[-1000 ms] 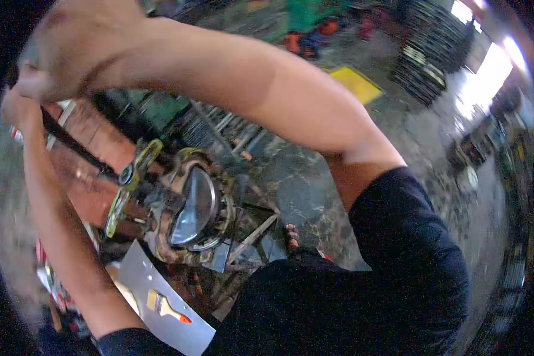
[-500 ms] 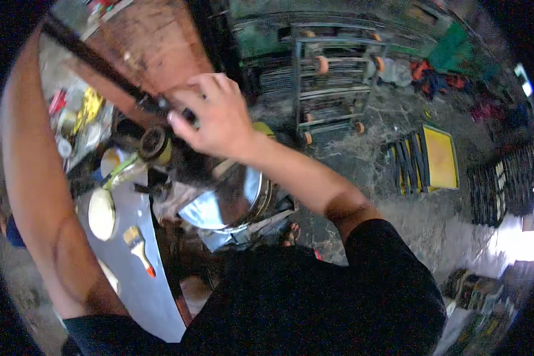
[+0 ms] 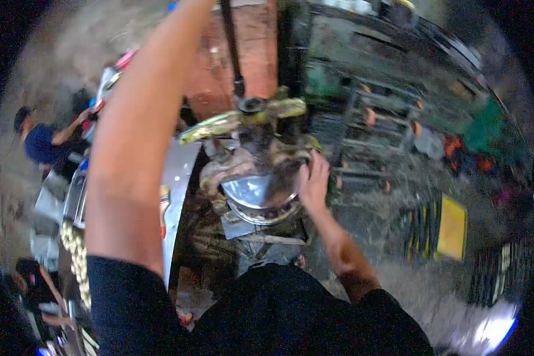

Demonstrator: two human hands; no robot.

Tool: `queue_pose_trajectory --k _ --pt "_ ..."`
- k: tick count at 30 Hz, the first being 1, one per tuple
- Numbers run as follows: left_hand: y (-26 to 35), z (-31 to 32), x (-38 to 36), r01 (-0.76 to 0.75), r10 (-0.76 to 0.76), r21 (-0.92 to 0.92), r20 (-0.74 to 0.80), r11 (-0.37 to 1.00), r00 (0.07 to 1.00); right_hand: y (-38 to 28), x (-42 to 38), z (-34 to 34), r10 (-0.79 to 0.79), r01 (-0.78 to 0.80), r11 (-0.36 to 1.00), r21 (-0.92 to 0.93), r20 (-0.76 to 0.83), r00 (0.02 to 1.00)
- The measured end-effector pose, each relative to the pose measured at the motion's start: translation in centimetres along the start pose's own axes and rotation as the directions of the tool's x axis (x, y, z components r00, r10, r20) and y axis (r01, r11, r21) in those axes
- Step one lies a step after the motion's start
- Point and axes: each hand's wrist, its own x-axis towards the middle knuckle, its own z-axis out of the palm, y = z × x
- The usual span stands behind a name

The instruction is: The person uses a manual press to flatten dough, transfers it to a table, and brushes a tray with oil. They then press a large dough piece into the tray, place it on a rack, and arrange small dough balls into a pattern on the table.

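My left forearm reaches up past the top edge, so the left hand is out of sight. Close to it, a long dark rod (image 3: 230, 44) runs down to the top of a press-like machine (image 3: 255, 133) with yellowish side arms. Below sits a round plate with a shiny metal top (image 3: 249, 191). My right hand (image 3: 315, 183) rests at the right side of this plate, fingers stretched and slightly apart, apparently touching its edge or the machine there. Nothing shows in that hand. A paintbrush (image 3: 164, 204) on the metal table is partly hidden behind my left arm.
The grey metal table (image 3: 181, 172) stands left of the machine. A person in a dark blue shirt (image 3: 41, 142) works at far left; another person's arms show lower left. A wheeled rack (image 3: 368, 139) and a yellow panel (image 3: 453, 228) are on the right.
My right hand has left the rod's lower end and come down to the round plate's right side. The rod now stands steeper. My left arm has swung right, and the view has turned.
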Motion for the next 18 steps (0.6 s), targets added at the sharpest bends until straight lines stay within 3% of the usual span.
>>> queue_pose_trajectory --k 1,2,3,5,6,7,8,9,10,11,12,13,14,15,16,17,18 --pt "0.0 -0.5 -0.5 0.011 -0.011 0.010 0.095 1.000 0.995 0.4 -3.6 -0.7 0.147 -0.145 0.989 -0.038 0.076 0.986" --pt "0.8 -1.3 -2.4 0.007 -0.009 0.021 0.072 1.000 0.997 1.5 -7.5 -0.3 0.325 -0.319 0.946 -0.064 0.128 0.937" --pt "1.4 -2.7 -4.3 0.005 -0.008 0.050 0.044 0.999 0.999 1.1 -10.2 -0.8 0.516 -0.509 0.856 -0.089 0.207 0.831" --pt "1.7 -5.5 -6.4 -0.018 0.017 0.020 0.043 1.000 0.999 2.9 -15.1 -0.2 0.714 -0.740 0.669 -0.071 0.339 0.613" --pt "2.1 -7.0 -7.3 -0.006 0.017 -0.076 0.143 0.997 0.990 5.6 -17.7 1.5 0.787 -0.866 0.500 -0.017 0.425 0.446" --pt "1.9 -8.3 -8.0 0.021 0.020 -0.165 0.238 0.986 0.971 4.3 -17.8 1.3 0.814 -0.952 0.306 0.009 0.517 0.266" --pt "-0.6 -5.9 -9.4 -0.191 0.185 -0.146 -0.052 0.971 0.981 2.9 -18.2 0.6 0.814 -0.997 0.008 0.078 0.579 0.052" --pt "2.9 -10.8 -11.8 0.079 0.004 -0.296 0.270 0.952 0.963 3.1 -18.6 1.2 0.800 -0.998 0.018 0.058 0.598 0.049" --pt "0.8 -9.2 -13.8 -0.093 0.138 -0.421 0.079 0.902 0.987 4.2 -19.0 2.3 0.744 -0.983 -0.160 0.088 0.665 -0.062" --pt "2.3 -11.5 -16.1 0.085 -0.009 -0.418 0.179 0.905 0.984 4.9 -19.0 3.3 0.660 -0.940 -0.331 0.087 0.733 -0.165" --pt "0.1 -10.0 -18.0 0.113 0.027 -0.587 0.224 0.802 0.974 5.0 -18.6 4.0 0.573 -0.862 -0.462 0.207 0.812 -0.112" --pt "0.0 -11.0 -20.5 0.033 0.062 -0.630 0.128 0.776 0.990 5.0 -17.9 4.5 0.549 -0.842 -0.482 0.243 0.832 -0.075" --pt "-0.8 -12.0 -23.4 0.147 -0.046 -0.519 0.203 0.842 0.978 5.1 -17.3 5.1 0.525 -0.819 -0.503 0.275 0.851 -0.037" --pt "-1.6 -11.8 -26.5 0.188 -0.089 -0.565 0.199 0.804 0.976 2.6 -16.1 3.8 0.524 -0.783 -0.525 0.333 0.852 0.011" --pt "-1.4 -12.9 -29.5 0.425 -0.296 -0.572 0.307 0.702 0.904 2.4 -16.1 4.2 0.519 -0.788 -0.515 0.337 0.855 0.026" --pt "-2.7 -12.7 -32.6 0.507 -0.376 -0.443 0.353 0.740 0.857 3.2 -16.5 4.6 0.451 -0.808 -0.489 0.328 0.888 0.088" --pt "-4.0 -11.9 -36.9 0.564 -0.473 -0.508 0.310 0.652 0.825 4.2 -17.0 4.9 0.421 -0.848 -0.393 0.355 0.890 0.178"
